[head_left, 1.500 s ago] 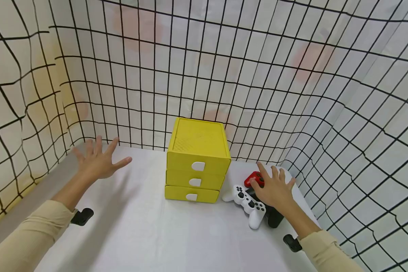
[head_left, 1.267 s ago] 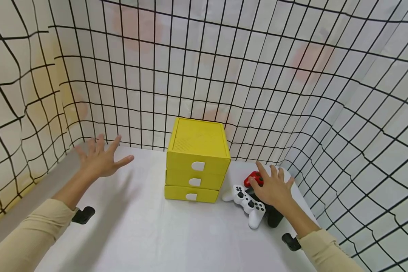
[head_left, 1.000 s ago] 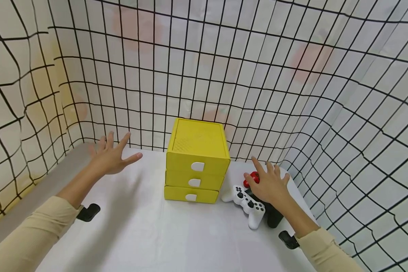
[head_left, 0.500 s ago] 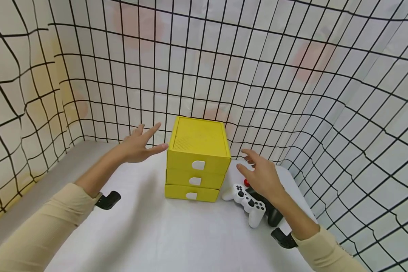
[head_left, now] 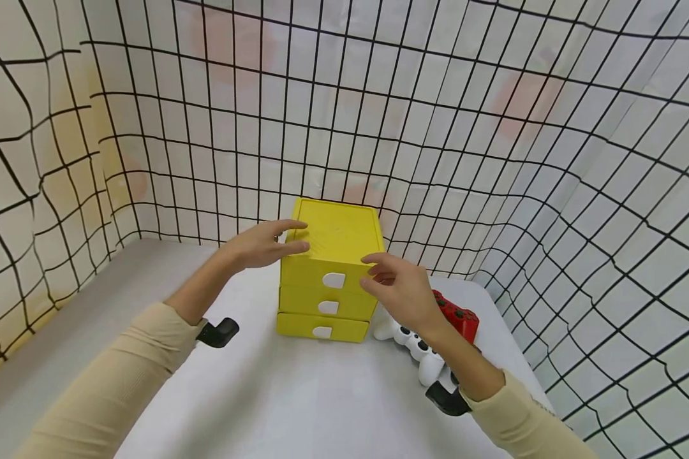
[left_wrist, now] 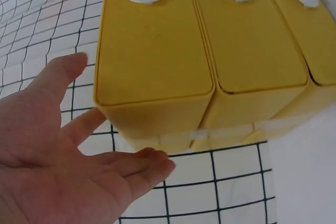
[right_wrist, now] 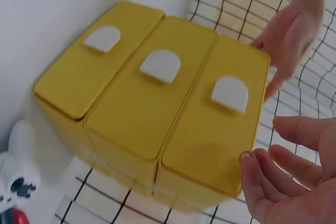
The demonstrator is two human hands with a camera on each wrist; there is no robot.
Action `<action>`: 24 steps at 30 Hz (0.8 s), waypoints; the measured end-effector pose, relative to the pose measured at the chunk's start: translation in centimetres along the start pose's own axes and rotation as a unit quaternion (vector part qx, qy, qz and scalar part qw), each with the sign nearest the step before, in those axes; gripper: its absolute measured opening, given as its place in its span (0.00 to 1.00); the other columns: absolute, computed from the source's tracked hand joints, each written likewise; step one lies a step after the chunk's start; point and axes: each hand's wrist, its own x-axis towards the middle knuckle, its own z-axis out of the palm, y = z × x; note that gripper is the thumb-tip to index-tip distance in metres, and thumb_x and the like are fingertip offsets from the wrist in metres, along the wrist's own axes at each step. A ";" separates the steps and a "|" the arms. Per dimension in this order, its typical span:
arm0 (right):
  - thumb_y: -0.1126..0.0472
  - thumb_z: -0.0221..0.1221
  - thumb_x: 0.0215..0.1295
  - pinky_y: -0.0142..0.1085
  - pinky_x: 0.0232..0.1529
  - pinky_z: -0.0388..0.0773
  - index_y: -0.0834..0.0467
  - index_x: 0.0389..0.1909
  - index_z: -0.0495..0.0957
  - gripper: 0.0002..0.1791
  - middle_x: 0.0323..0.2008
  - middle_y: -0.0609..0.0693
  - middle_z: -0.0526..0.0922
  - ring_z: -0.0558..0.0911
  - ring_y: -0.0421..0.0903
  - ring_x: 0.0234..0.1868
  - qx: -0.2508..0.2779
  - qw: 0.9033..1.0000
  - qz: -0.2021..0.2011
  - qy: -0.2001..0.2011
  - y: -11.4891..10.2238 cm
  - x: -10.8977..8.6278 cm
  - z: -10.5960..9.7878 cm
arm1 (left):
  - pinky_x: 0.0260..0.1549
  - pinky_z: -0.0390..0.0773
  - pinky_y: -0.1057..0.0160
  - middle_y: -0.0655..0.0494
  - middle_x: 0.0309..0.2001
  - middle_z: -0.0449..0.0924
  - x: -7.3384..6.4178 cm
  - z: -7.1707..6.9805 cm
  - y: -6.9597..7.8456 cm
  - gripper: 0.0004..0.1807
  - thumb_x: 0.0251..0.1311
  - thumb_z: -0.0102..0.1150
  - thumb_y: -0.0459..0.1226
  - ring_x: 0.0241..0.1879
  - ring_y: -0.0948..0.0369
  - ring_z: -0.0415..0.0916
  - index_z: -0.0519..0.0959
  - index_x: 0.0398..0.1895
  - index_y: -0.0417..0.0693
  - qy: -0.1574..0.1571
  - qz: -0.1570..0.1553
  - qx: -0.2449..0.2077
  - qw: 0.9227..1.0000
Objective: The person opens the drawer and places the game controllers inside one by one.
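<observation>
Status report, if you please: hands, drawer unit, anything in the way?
Left hand and right hand empty, near yellow drawer unit. Drawers look closed. White controller and red controller lie to unit's right; handles unobstructed.

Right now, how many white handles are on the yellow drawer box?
3: the top handle, the middle handle and the bottom handle, stacked down the front of the yellow box. Its back is hidden, so any there can't be seen.

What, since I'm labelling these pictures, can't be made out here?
Inside of the yellow drawer unit: every view, hidden by its own exterior.
Parts of the white controller and red controller: head view, behind the right forearm.
Most of the red controller: right wrist view, cut off by the bottom edge.
</observation>
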 end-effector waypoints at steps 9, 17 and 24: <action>0.62 0.65 0.66 0.43 0.48 0.88 0.57 0.49 0.85 0.12 0.39 0.50 0.89 0.88 0.47 0.41 0.026 0.999 0.004 -0.026 -0.2 0.5 2.3 | 0.68 0.69 0.38 0.49 0.76 0.64 0.3 0.9 -1.5 0.31 0.68 0.61 0.52 0.76 0.43 0.58 0.71 0.72 0.58 0.014 -0.007 -0.101 0.995; 0.63 0.64 0.67 0.43 0.47 0.88 0.57 0.49 0.86 0.11 0.41 0.51 0.90 0.89 0.49 0.43 0.035 0.999 0.010 -0.037 -0.1 1.0 3.3 | 0.65 0.77 0.48 0.53 0.75 0.66 0.3 0.7 -3.0 0.28 0.67 0.64 0.49 0.78 0.47 0.55 0.74 0.69 0.57 0.000 -0.005 -0.199 0.980; 0.63 0.64 0.67 0.43 0.46 0.88 0.59 0.47 0.86 0.10 0.40 0.52 0.90 0.90 0.49 0.43 0.036 0.999 0.009 -0.031 0.3 1.5 3.8 | 0.58 0.82 0.48 0.53 0.76 0.63 0.5 0.5 -3.1 0.29 0.68 0.64 0.49 0.79 0.46 0.51 0.72 0.71 0.56 -0.022 -0.007 -0.229 0.973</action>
